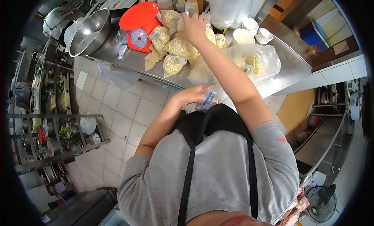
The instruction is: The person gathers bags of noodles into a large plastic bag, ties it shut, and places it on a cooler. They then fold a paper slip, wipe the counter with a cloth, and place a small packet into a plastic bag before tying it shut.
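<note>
My left hand [193,95] is at my waist, closed on a clear plastic bag [207,100] with blue print. Stretched out over the counter, my right hand [194,28] has its fingers bent around the top of a bag of noodles in the pile; its fingertips are partly hidden. Several tied clear bags of pale noodles [181,47] lie heaped under and around that hand. Nearer my body, a large clear plastic bag [269,62] lies spread on the counter, with a bundle of noodles [255,64] showing in it.
A red kitchen scale [139,27] stands left of the heap, beside a big steel bowl [90,33]. Squeeze bottles [180,3] line the back. White bowls [264,36] and a round tub [242,37] sit right on the steel counter [290,70]. Another person [58,21] is at far left.
</note>
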### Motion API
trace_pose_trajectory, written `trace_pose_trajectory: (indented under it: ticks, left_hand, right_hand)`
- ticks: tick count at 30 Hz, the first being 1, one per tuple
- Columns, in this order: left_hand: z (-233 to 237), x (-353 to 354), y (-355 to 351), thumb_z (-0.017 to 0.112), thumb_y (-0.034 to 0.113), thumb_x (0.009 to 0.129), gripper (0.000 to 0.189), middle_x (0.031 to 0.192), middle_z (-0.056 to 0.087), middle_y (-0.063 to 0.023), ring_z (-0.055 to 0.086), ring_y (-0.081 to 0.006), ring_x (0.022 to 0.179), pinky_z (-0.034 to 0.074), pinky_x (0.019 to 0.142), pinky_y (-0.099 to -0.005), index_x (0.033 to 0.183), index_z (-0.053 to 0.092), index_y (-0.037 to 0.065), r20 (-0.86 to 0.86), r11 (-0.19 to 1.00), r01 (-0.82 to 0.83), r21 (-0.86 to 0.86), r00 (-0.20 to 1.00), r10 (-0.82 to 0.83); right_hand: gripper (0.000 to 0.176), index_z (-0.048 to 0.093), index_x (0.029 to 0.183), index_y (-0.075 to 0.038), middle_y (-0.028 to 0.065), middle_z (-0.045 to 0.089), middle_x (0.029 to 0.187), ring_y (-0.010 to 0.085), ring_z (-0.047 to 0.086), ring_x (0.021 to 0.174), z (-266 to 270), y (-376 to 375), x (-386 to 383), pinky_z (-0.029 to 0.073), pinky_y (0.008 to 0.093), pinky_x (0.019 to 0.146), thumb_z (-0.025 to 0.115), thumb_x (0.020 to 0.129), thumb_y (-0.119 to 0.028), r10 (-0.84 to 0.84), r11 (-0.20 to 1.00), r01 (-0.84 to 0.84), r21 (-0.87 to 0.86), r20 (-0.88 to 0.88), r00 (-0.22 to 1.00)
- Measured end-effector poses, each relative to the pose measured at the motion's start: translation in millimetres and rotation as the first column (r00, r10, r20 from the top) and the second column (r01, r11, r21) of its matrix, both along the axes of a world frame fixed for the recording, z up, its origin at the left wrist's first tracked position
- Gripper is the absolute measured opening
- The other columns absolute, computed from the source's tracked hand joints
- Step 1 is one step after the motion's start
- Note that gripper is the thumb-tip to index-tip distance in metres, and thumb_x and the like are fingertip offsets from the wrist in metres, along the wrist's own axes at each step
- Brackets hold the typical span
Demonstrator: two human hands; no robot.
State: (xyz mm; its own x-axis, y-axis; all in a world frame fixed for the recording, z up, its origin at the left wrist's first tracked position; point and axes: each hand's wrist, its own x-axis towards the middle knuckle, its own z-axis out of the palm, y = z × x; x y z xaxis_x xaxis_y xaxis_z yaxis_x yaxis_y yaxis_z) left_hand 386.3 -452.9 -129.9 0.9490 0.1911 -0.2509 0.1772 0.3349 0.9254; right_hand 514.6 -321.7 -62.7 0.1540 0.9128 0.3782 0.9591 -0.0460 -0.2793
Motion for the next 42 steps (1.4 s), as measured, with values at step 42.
trace_pose_trajectory:
  ticks: [42]
  left_hand:
    - [92,-41,36,0.063,0.018,0.082,0.058,0.114,0.057,-0.0177,0.062,-0.009,0.073,0.054,0.059,-0.0225,0.129,0.038,-0.004,0.554,0.93,-0.293,-0.224,0.747,0.369]
  right_hand:
    - [0.06,0.053,0.122,-0.01,0.0031,0.054,0.12,0.0159,0.044,0.116,63,-147,118,0.038,0.0317,0.096,0.065,0.063,-0.007,0.604,0.548,-0.825,-0.138,-0.617,0.504]
